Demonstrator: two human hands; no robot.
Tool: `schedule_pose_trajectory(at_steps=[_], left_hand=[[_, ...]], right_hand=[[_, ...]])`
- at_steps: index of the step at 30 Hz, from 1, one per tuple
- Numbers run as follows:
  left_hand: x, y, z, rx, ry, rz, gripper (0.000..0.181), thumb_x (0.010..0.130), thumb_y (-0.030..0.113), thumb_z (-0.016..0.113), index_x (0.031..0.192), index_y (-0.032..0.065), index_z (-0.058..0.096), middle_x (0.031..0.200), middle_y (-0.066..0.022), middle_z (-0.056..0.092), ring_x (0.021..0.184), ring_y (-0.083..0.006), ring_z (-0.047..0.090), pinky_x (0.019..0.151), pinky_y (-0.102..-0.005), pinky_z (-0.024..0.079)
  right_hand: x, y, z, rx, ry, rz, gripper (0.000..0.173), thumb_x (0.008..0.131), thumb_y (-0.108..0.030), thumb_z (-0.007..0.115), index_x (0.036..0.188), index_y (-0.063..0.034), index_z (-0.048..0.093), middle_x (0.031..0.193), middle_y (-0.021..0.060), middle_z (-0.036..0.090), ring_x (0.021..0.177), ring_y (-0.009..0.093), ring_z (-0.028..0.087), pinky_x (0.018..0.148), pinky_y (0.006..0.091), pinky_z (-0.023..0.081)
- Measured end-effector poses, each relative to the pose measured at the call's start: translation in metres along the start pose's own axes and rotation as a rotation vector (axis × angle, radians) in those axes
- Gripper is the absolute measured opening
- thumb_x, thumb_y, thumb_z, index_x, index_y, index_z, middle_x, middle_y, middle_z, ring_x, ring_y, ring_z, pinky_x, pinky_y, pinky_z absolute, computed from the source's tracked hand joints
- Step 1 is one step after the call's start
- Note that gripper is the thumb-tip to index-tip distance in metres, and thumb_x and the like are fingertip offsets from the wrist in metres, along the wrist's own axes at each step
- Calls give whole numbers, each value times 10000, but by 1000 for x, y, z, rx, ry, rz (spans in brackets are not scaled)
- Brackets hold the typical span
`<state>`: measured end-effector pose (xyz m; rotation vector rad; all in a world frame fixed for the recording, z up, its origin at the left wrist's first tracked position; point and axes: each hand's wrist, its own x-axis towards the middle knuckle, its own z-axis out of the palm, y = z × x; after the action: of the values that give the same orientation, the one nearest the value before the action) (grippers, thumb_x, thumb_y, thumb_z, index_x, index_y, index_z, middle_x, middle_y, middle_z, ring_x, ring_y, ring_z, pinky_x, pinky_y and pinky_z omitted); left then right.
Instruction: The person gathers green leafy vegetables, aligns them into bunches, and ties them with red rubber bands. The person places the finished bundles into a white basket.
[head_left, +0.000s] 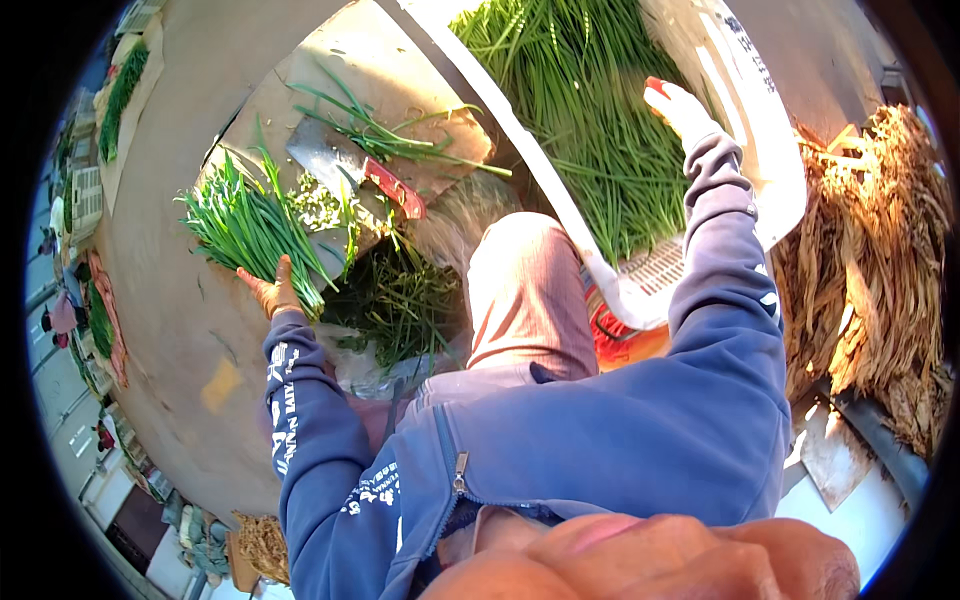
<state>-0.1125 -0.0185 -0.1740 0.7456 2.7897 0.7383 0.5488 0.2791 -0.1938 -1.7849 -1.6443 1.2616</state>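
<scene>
At the left, my left hand (277, 289) is around the lower end of a bundle of garlic chives (247, 221), its thumb raised along the near side. The bundle's leafy tips lie over the edge of a cardboard sheet (397, 67). On that cardboard rests a cleaver (326, 154) with a red handle (394, 187), next to loose green stalks (375, 127) and chopped bits (315, 201). My right hand (675, 105) is over a white plastic crate (517, 139) filled with long garlic chives (592, 127). Glare washes out its fingers, and whether they grip any stalks is unclear.
A heap of green trimmings (397, 300) lies in clear plastic before my knee (525, 277). Dried brown leaves (862, 262) stand at the right of the crate. Across the concrete ground (187, 337), distant people (60, 315) and more greens (124, 97) line the far left.
</scene>
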Motion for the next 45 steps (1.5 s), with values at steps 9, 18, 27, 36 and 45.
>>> schedule_pose_trajectory(at_steps=[9,18,27,36,45], left_hand=[[-2,1,0,-196,9,88,1080,700,428,794,1491,114,129,1527,-124,178,1393,-245,190,1132,-360,137],[0,1,-3,-388,-55,39,997,746,269,787,1496,154,141,1491,-89,264,1329,-213,285,1108,-343,198],[-3,10,-1,-419,-60,8,977,754,215,779,1492,126,144,1465,-80,310,1293,-205,330,1098,-348,221],[-1,12,-2,-233,-24,51,1004,736,290,792,1493,132,151,1479,-101,285,1326,-230,296,1105,-362,203],[-6,10,-2,-281,-43,-4,1015,730,313,796,1493,142,148,1502,-112,239,1342,-226,272,1108,-355,195]], right_hand=[[121,-38,69,-366,276,143,964,722,-549,712,1458,-136,245,1443,148,370,1309,301,392,1074,376,343],[185,-36,112,-593,406,302,1054,726,-518,719,1489,-212,59,1545,71,150,1383,300,249,1068,529,298],[170,-35,79,-516,577,268,630,787,-359,663,1357,-204,443,1270,122,562,1112,293,579,927,404,468],[113,-26,107,-874,248,-149,848,757,-397,711,1455,-256,251,1218,126,563,1035,312,584,844,418,495],[111,-133,29,-762,181,-111,628,829,-460,652,1369,-228,431,1265,111,561,1169,251,543,993,361,417]])
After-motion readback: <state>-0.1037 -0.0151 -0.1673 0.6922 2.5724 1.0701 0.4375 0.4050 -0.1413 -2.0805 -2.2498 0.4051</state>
